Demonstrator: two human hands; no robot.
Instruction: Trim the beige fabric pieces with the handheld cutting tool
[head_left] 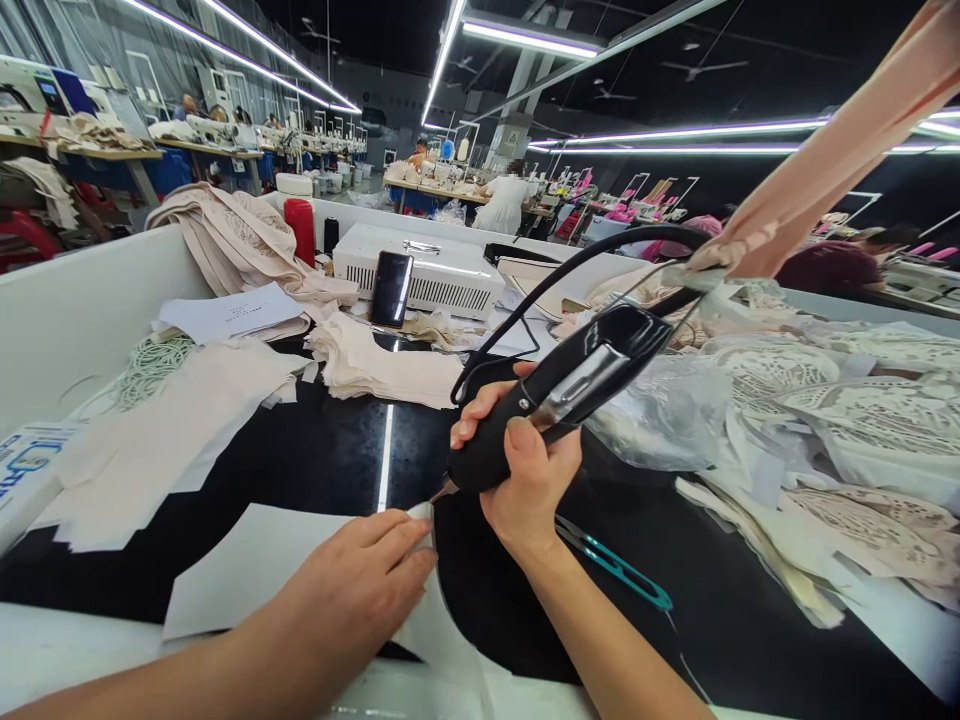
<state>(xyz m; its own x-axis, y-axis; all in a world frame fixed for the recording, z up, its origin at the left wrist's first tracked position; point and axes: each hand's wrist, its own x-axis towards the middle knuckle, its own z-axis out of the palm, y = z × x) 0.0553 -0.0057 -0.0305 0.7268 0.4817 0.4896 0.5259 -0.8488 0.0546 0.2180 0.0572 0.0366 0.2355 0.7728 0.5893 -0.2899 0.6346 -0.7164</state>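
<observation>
The right hand [536, 480] is closed round the black tool [487, 440], thumb along its near side; the tool slants, narrow tip down and left. The left hand [360, 570] lies flat over a pale piece [429, 615], fingers together and fingertips just beside that tip; whether the thumb pinches the piece from below, I cannot tell. The piece is on the near part of the black, glossy worktop [322, 460], curving toward its near edge. A white sheet [255, 560] lies left of the fingers, and teal snips [630, 575] lie right of the right wrist.

Black surface shows in two stretches, one beyond the left hand and one right of the right forearm. Pale cutouts [172, 430] edge the first on the left, a cream stack [382, 365] at the back; a plastic bag [660, 405] and lace [870, 400] bound the other.

Behind the stack, a phone [391, 290] leans on a vented white box [427, 270], with a red spool [300, 230] to its left. A white wall [90, 320] rims the left side. A cable [570, 245] arches over the tool, and a pink band [840, 150] slopes up to the right. Beyond, rows of sewing stations fill a dark-ceilinged room under strip lights [532, 38], with a person in white [506, 200] among them
</observation>
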